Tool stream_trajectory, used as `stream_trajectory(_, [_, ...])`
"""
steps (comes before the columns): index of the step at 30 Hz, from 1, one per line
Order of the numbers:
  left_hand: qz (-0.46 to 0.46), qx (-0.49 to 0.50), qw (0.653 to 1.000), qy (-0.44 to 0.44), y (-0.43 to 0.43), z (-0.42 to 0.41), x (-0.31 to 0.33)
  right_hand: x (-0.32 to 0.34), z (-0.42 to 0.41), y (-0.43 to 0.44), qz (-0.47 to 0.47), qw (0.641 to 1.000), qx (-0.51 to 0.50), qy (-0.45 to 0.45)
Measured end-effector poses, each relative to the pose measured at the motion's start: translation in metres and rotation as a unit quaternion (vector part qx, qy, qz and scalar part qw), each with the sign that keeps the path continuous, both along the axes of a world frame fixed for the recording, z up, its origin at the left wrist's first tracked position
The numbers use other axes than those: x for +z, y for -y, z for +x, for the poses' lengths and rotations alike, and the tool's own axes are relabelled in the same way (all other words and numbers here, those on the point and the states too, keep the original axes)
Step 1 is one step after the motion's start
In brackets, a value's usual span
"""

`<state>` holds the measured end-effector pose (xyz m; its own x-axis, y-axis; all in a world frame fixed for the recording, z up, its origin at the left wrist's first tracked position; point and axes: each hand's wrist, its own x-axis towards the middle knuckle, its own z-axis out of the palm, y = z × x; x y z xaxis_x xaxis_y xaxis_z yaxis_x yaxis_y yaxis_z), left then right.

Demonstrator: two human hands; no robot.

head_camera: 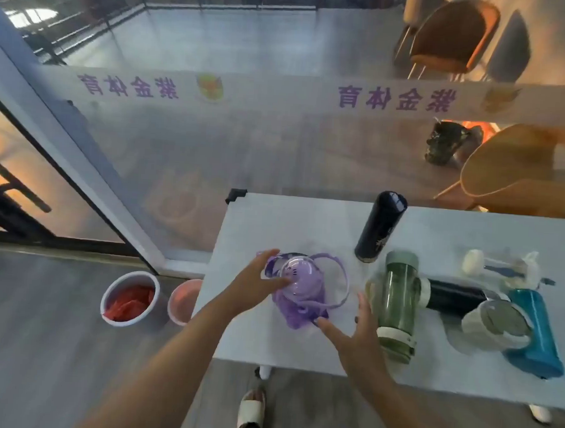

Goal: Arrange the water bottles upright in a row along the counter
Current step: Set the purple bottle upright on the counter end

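A purple bottle [298, 285] with a clear domed lid and a loose strap stands upright near the left end of the white counter [261, 219]. My left hand [256, 279] grips its top from the left. My right hand [358, 332] hovers open just right of its base, fingers spread. A black flask [380, 227] stands upright behind. A green bottle [397, 305] stands beside my right hand. A dark bottle [453, 296] and a teal bottle [535, 331] lie on their sides, with a round white-rimmed bottle [498, 325] between them.
A small clear bottle with a white cap [497, 266] lies at the back right. Two buckets [131, 299] sit on the floor left of the counter. A glass partition with a printed band runs behind; chairs [447, 36] stand beyond it.
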<state>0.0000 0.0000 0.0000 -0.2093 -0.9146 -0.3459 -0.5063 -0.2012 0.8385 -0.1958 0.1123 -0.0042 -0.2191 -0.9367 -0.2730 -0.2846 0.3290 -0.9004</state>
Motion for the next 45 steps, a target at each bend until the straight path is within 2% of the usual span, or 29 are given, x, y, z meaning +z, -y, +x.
stream_trajectory(2, [0.029, -0.036, 0.999, -0.013, 0.023, 0.012, -0.002, 0.0, 0.016, 0.011, 0.033, 0.997, -0.06, 0.042])
stream_trajectory(8, [0.116, -0.124, 0.985, -0.029, 0.072, 0.02, -0.019, -0.012, 0.05, 0.03, 0.019, 0.976, -0.19, 0.108])
stream_trajectory(13, [0.15, -0.196, 0.968, -0.049, 0.082, 0.008, -0.022, -0.025, 0.065, 0.033, 0.112, 0.917, -0.307, 0.23])
stream_trajectory(18, [0.159, -0.214, 0.962, -0.053, 0.083, -0.002, -0.027, -0.024, 0.073, 0.043, 0.132, 0.879, -0.333, 0.315])
stream_trajectory(29, [0.236, -0.134, 0.957, -0.1, 0.093, -0.005, -0.033, -0.017, 0.059, 0.072, 0.124, 0.911, -0.26, 0.296])
stream_trajectory(35, [0.201, -0.028, 0.967, -0.151, 0.089, 0.015, -0.035, -0.018, 0.05, 0.113, 0.154, 0.933, -0.194, 0.262])
stream_trajectory(45, [0.155, 0.149, 0.953, -0.212, 0.081, 0.06, -0.033, -0.02, 0.073, 0.178, 0.152, 0.956, -0.019, 0.249])
